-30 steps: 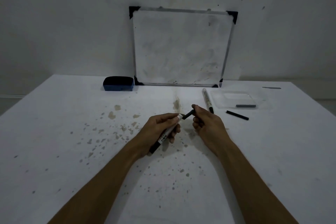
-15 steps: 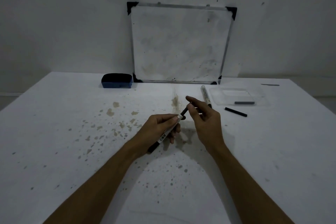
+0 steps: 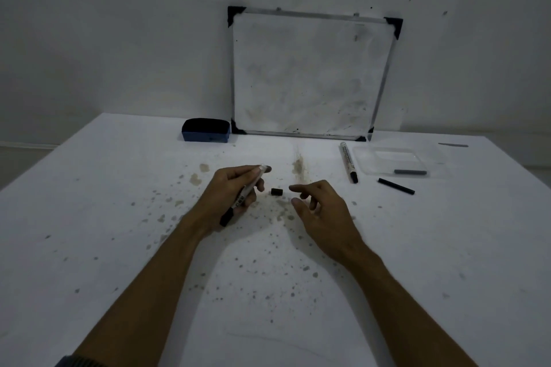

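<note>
Left hand (image 3: 235, 192) is raised just over the bench (image 3: 113, 194), forearm coming in from the lower left. Its fingers are curled round a marker (image 3: 253, 183). The marker is tilted, its pale end up by my fingertips and its dark end poking out below my palm.

Right hand (image 3: 325, 213) holds nothing. It is palm down and loose, with the fingers (image 3: 295, 188) half stretched toward a small black cap (image 3: 276, 191). The cap lies on the bench between my two hands, just beside the right fingertips and not touching them.

Plenty of free bench to the left and toward me, only stains there. To the right and further back, well apart from my hands, lie a second marker (image 3: 347, 161), a black stick (image 3: 396, 185) and a clear tray (image 3: 369, 168) with a grey stick (image 3: 410, 171) in it. A whiteboard (image 3: 307, 74) leans on the wall at the far edge, and an eraser (image 3: 205, 130) sits just left of it.
</note>
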Motion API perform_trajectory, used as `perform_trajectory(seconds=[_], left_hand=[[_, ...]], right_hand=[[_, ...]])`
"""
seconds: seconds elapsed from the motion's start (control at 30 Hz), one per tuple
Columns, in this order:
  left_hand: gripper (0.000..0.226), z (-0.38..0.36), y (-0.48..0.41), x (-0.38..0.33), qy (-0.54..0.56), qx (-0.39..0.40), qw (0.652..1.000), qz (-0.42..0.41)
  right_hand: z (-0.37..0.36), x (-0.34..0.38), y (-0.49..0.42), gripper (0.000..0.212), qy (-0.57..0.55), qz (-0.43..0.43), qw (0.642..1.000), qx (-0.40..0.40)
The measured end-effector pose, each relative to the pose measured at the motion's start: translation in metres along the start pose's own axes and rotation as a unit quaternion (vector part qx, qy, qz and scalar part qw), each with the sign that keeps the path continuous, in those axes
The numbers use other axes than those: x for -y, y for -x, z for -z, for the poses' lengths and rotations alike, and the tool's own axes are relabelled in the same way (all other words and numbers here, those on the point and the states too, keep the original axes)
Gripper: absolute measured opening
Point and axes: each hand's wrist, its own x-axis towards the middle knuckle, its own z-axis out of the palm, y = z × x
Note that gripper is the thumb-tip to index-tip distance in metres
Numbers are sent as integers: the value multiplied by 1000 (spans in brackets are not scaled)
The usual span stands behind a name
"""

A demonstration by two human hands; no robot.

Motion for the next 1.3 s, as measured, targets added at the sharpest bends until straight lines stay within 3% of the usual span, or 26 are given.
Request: perform_trajectory(seconds=[0.2, 0.3, 0.43, 0.67, 0.83, 1.03, 1.17, 1.3], left_hand=[[25, 0, 1, 3, 15, -40, 999, 8], [23, -5, 3, 1, -21, -35, 999, -1], [25, -7, 2, 4, -84, -39, 995, -23], [25, -14, -2, 9, -117, -19, 992, -35], [24, -22, -4, 17, -243, 6, 970, -28], [33, -46, -17, 9, -158, 38, 986, 23], [28, -54, -18, 20, -176, -20, 984, -17], [25, -49, -16, 21, -144, 5, 989, -44]], right_hand=[[-6, 6, -21, 43, -17, -73, 997, 26], [-17, 5, -35, 42, 57, -41, 995, 64], [-28, -4, -36, 26, 120, 20, 991, 51], [-9, -8, -40, 26, -131, -88, 987, -3], [13, -9, -41, 21, -227, -108, 966, 65], [19, -13, -45, 19, -342, -159, 925, 39], [21, -22, -50, 22, -425, -208, 881, 14], [19, -24, -53, 26, -437, -209, 875, 26]])
